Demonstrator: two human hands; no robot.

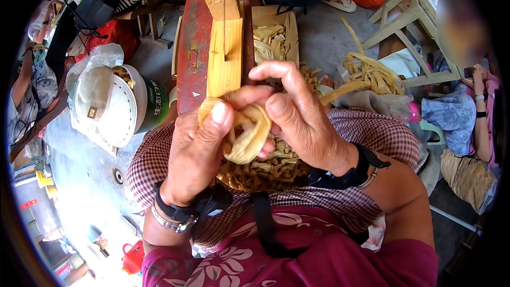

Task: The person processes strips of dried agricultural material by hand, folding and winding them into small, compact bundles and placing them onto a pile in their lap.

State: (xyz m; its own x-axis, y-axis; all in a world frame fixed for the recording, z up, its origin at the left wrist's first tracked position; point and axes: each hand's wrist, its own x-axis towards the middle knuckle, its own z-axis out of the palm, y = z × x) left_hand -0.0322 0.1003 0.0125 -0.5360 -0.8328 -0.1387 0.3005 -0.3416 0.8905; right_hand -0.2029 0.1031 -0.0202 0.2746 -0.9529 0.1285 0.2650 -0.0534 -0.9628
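In the middle of the frame, the person's left hand [195, 146] is clamped on a loop of flat, crinkly, yellow-tan strip [247, 148], with its thumb pressed on top. The person's right hand [311, 125], just to the right, has its thumb and pointing finger spread apart. Some of its other fingers reach behind the loop, and one cannot tell if they pinch it.

To do this bit well, the left thumb should press gently, so the loop is not squashed out of shape. The right fingers should pull softly and evenly, because the strip might split if tugged hard. It seems wise to smooth the strip flat too, so no edge folds over.

Just below the loop, a heap of twisted, brown-yellow strip pieces [287, 169] sits in the lap, by the dark red and white checked cloth [380, 133].

Farther off, at the top middle, a long, worn, red wooden counter [192, 79] carries a pale yellow wooden block [217, 69]. Right of it is a tan cardboard box [291, 37] with more strips inside. A loose bundle of long yellow strips [374, 70] lies near a pale wooden stool [390, 30] at the upper right.
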